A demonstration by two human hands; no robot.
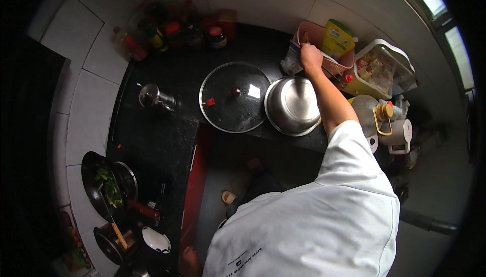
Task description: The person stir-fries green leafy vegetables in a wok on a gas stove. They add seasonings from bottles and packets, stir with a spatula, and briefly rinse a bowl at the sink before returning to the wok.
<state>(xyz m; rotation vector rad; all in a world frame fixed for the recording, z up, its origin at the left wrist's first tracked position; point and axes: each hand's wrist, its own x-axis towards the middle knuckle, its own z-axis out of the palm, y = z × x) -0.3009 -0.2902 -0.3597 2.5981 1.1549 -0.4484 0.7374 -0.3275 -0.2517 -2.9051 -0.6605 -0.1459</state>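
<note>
My right hand (311, 57) reaches to the near side of a pink plastic basket (303, 28), its fingers curled at the rim. Whether they grip anything is hidden. A clear plastic bag (291, 61) hangs beside that hand, and a yellow-green packet (337, 38) stands in the basket. Below my forearm an upturned stainless steel basin (292, 106) lies next to a round glass lid (235, 104) on the black countertop. What looks like my left hand (190, 261) is dark and blurred at the lower edge, close to the counter's front; its fingers cannot be made out.
A wok (91, 186) with green vegetables and a spatula sits at the left, near a lidded pot (110, 243) and a white dish (155, 239). A glass jar (150, 95) stands in the corner. Sauce bottles (172, 34) line the wall. Right: a white bin (379, 68), an oil jug (364, 113).
</note>
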